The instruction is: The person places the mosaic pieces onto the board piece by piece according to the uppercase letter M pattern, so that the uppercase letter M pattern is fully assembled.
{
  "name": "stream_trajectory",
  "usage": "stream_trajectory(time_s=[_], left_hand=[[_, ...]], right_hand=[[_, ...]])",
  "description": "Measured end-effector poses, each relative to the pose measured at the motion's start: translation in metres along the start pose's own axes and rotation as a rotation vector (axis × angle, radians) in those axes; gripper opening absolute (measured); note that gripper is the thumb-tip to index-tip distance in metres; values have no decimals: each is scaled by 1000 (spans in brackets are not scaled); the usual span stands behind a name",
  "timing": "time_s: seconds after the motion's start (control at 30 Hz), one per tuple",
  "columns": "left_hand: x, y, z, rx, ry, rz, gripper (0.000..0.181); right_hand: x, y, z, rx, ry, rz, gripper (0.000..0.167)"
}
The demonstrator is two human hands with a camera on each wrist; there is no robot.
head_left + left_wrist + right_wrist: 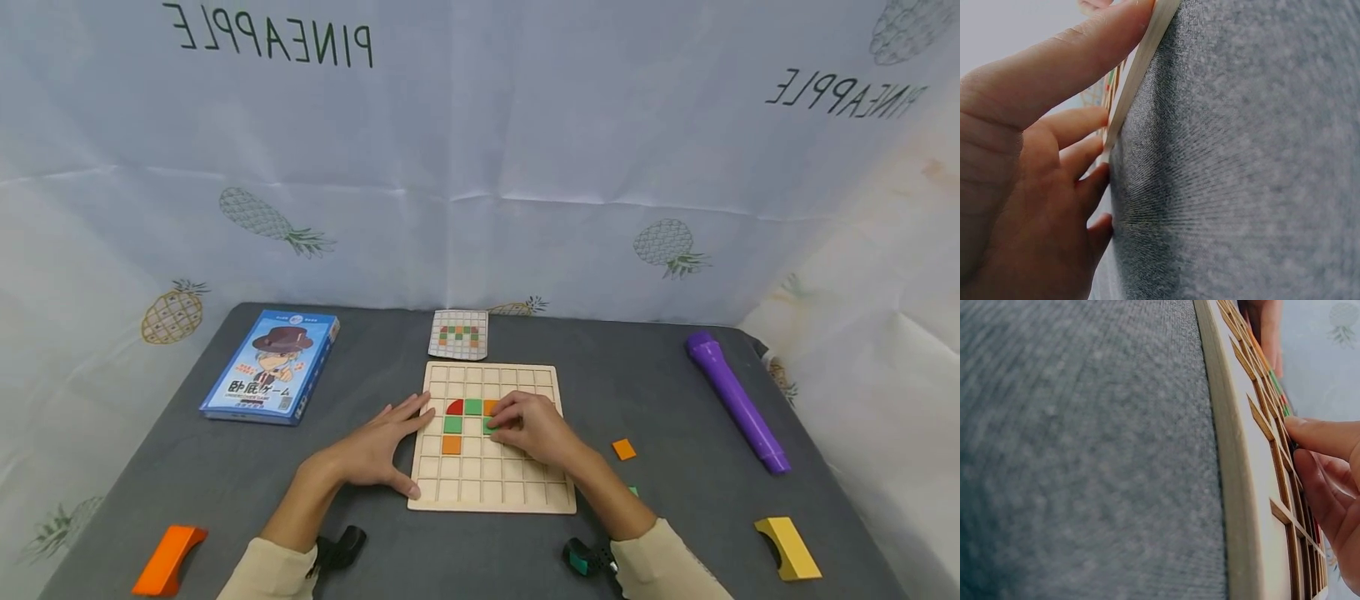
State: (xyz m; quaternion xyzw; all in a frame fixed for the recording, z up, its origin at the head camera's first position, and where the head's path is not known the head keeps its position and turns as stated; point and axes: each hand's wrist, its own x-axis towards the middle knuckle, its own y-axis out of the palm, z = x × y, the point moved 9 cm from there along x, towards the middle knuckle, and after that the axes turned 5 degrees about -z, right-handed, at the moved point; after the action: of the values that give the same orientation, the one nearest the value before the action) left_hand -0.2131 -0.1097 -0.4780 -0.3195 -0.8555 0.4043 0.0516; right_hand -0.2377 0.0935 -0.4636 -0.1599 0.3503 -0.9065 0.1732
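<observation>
A pale wooden grid board (491,493) lies flat on the table. My left hand (375,450) rests at its left side, fingers spread, the thumb on the near left corner. Over the board's middle, my right hand (536,429) pinches a green square tile (488,426) at a cell, partly hidden by the fingertips. Other cells hold a red quarter-round tile (455,407), a green tile (473,407), an orange tile (490,407), a second green tile (453,424) and another orange tile (452,445). Behind the board lies a pattern card (459,346) with small coloured shapes.
A loose orange tile (624,449) lies right of the board; a green piece (633,491) shows beside the right forearm. Around them are a blue game box (273,367), a purple stick (738,400), an orange arch block (168,560) and a yellow arch block (791,550).
</observation>
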Motion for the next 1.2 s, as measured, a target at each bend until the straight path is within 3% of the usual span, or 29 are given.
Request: stream_trajectory(time_s=[0.57,0.87,1.03,1.2], left_hand=[[-1,0,-1,1,34,-18,114],[1,0,0,10,16,-17,114],[1,0,-3,3,16,-13,114],[1,0,-2,3,16,-15,114]], right_hand=[[-1,1,-1,-26,30,-4,11],[0,-1,0,-38,12,-7,11],[-2,-6,-1,32,13,-13,12],[-4,-19,4,95,-35,-37,18]])
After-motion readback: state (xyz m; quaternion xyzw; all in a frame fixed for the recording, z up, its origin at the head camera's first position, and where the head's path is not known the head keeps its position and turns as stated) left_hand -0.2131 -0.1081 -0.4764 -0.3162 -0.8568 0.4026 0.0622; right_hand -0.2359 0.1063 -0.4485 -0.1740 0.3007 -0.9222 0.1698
